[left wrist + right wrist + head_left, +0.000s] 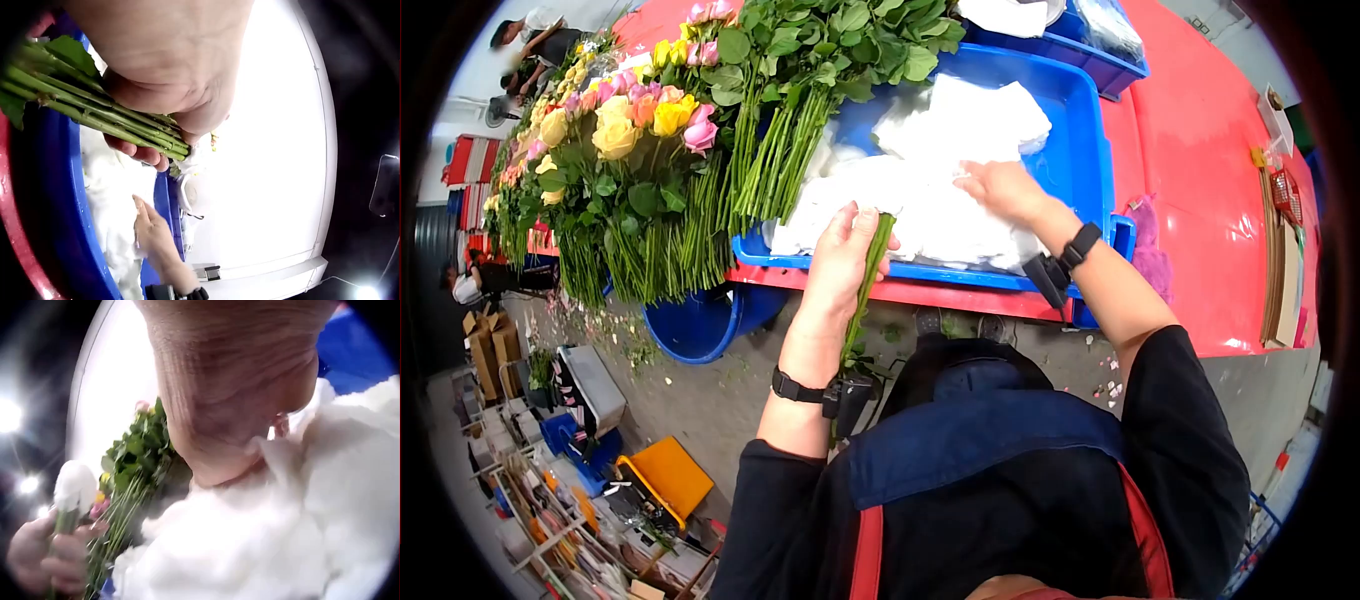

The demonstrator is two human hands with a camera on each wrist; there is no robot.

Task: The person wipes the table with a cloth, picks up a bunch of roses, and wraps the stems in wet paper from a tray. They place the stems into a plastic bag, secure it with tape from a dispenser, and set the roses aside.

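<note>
The stems [868, 280] in your left hand [835, 262] looked light and fairly stiff, likely to bend a little along their length but to bruise or snap if squeezed hard. Their smooth green sides probably made them slippery, so the firmest hold was just behind the cut ends, with the thumb opposing the fingers and pressure spread across the bunch. That was about where you had them: your left fingers curled round the stems, thumb against the near side, the cut ends poking just past your fingertips and the rest running back beside your wrist. The white wadding [935, 205] lay under and around your right fingers, in the blue tray [1065, 190] on the red surface [1190, 130]. It looked soft, limp and damp, easy to tear, so it was best taken by a raised fold between thumb and fingertips. Your right hand [1003, 192] reached in over it from the near right side of the tray, wrist above the rim, fingers angled toward the left hand; whether they had closed on a piece, I could not tell. Roses [615, 138] and leafy stems [780, 165] lay beyond your left fingers, to their left.
</note>
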